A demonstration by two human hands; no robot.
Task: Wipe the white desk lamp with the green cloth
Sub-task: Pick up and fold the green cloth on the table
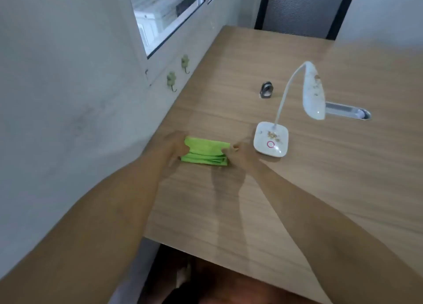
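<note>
A folded green cloth (206, 151) lies on the wooden desk (263, 200) near the wall. My left hand (172, 146) grips its left end and my right hand (239, 154) pinches its right end. Just right of my right hand stands the white desk lamp: a square base (271, 141) with a pink ring button and brownish marks, a thin curved neck, and a long head (313, 91) that is spotted with dirt.
A small dark ring-shaped object (266, 89) stands on the desk behind the lamp. A grey cable slot (348, 111) is set into the desk at the right. Two green wall hooks (171, 80) hang below the window. A dark chair back (304, 8) stands at the far edge.
</note>
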